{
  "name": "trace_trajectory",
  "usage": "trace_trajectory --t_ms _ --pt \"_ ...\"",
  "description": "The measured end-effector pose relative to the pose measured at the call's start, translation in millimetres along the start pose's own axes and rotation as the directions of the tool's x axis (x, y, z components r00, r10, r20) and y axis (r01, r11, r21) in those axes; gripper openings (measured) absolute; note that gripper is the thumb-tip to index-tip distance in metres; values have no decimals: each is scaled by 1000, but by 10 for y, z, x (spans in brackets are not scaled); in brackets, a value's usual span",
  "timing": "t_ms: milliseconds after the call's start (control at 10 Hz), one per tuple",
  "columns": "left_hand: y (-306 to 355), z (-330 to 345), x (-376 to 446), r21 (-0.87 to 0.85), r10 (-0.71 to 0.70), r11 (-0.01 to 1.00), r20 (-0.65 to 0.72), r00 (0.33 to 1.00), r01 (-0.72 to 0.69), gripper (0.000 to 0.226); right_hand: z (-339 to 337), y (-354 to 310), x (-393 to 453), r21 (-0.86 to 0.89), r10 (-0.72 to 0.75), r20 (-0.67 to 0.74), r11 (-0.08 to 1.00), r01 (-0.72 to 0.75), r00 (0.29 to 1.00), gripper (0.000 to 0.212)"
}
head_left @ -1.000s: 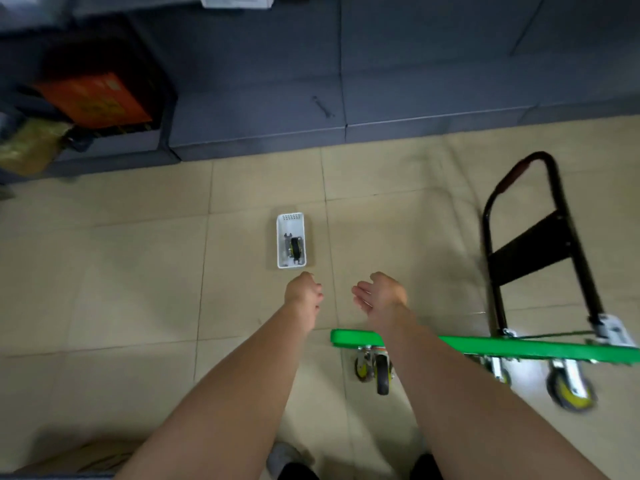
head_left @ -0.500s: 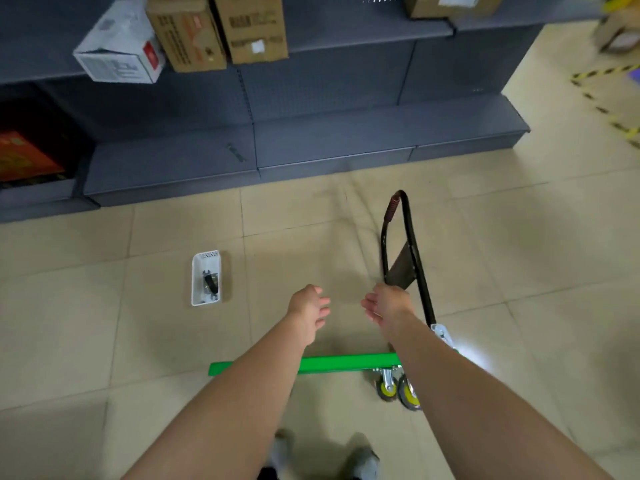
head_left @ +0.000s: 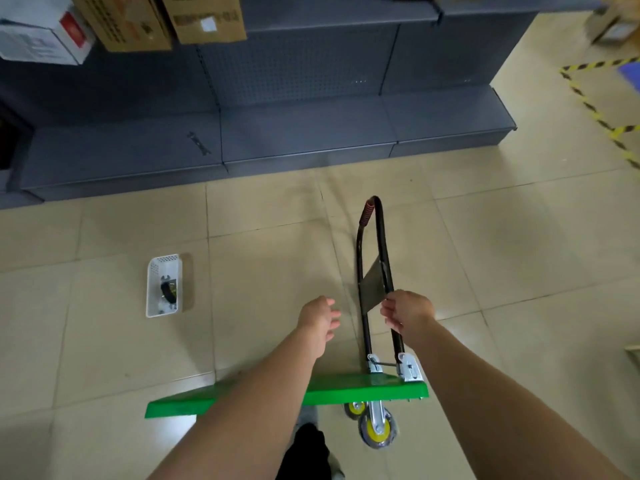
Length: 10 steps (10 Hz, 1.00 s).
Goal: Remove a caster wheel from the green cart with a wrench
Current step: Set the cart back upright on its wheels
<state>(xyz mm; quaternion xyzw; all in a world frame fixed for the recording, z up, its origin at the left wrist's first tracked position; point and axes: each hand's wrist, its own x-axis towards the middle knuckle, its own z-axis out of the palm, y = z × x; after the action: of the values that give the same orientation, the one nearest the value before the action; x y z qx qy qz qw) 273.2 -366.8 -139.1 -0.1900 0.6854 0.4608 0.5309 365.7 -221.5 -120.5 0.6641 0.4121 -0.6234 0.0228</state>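
The green cart (head_left: 349,389) stands on its edge on the tiled floor, its deck seen edge-on. Its black handle (head_left: 362,258) lies stretched away from me along the floor. Two yellow-hubbed caster wheels (head_left: 377,429) stick out under the deck's right end. My left hand (head_left: 318,320) hovers open, left of the handle, holding nothing. My right hand (head_left: 407,311) is open over the handle's right bar; whether it touches the bar is unclear. A wrench (head_left: 198,143) lies on the grey bottom shelf.
A white basket (head_left: 154,289) with a small wrench and a dark part sits on the floor to the left. Grey shelving (head_left: 311,133) runs across the back, with cardboard boxes (head_left: 204,19) above. Yellow-black floor tape (head_left: 595,112) marks the far right. My feet show below the deck.
My view has swung right and up, so the cart now sits under my arms with its handle pointing away. Both hands stayed open and drifted toward the handle.
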Motion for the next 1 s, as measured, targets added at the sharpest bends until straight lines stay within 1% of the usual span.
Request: trace_trajectory --t_ms 100,200,300,400,500,600,700,800,900,1000 --pt "156 156 169 25 -36 999 29 999 36 45 -53 -231 266 -54 -9 -14 999 8 1000 26" --pt "325 330 409 8 -43 999 11 999 43 44 -66 -458 597 -44 -5 -4 999 5 1000 23" --pt "359 531 624 -8 -87 996 -11 996 87 43 -75 -580 956 -93 30 13 995 -29 999 21" --pt "347 817 923 -63 -121 991 1 993 121 40 -102 -686 1431 -162 6 41 987 1 999 18" --pt "259 1066 1239 -179 -209 961 28 978 210 35 -108 -700 1891 -269 -46 72 961 64 996 14" --pt "-40 1381 1718 -267 -293 918 40 955 293 23 -76 -716 2320 -324 -15 103 945 48 995 19" --pt "-272 1613 1972 -249 -337 912 -1 941 326 27 30 -750 2654 -373 -5 148 926 61 989 55" --pt "-436 1825 2155 -204 -384 904 6 923 377 41 201 -794 2872 -360 -21 191 929 90 981 72" --pt "-542 1896 2344 -224 -383 901 -2 924 373 63 346 -785 3070 -295 -51 185 950 105 981 61" --pt "-564 1919 2405 -325 -377 865 80 923 382 73 427 -804 3178 -266 -65 166 958 108 984 25"
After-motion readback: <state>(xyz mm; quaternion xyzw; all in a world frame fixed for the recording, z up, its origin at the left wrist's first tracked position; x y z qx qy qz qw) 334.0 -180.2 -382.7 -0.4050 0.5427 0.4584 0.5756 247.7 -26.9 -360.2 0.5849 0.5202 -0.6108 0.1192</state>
